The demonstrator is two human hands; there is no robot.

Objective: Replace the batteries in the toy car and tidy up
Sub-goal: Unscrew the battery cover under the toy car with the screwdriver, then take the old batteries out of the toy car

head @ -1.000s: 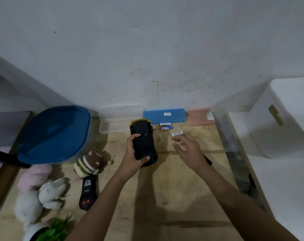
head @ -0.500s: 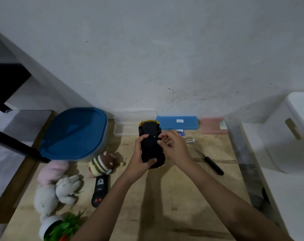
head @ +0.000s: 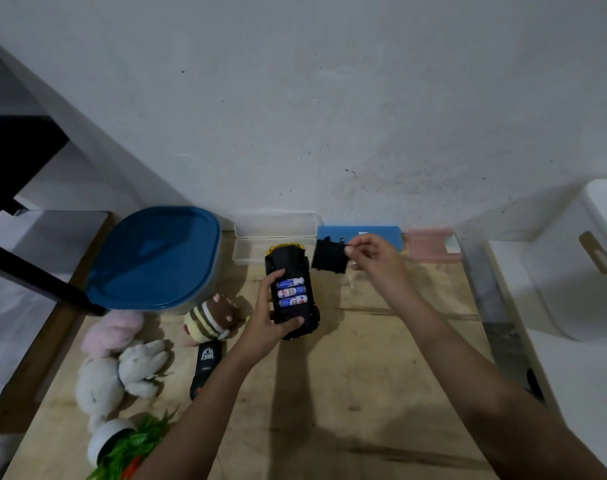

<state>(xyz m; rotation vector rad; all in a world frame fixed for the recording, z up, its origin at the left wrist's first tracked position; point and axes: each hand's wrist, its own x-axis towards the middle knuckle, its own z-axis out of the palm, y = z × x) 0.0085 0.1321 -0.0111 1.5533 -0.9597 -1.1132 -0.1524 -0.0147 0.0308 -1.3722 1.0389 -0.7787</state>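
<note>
The left hand [head: 265, 322] grips the toy car [head: 297, 263] from its left side, belly-up above the wooden table [head: 364, 375]. The car's long axis runs away toward the wall, yellow end farthest. Three batteries [head: 291, 292] now lie exposed. The battery cover [head: 330, 260], closed half a second ago, is off. The right hand [head: 375, 259] pinches its edge just right of the car.

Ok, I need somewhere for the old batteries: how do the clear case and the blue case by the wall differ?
The clear case looks open, lid and tray lying side by side; the blue case is shut. The clear case is see-through; the blue case is opaque, with a small white label. Both are long, flat boxes set along the wall.
</note>
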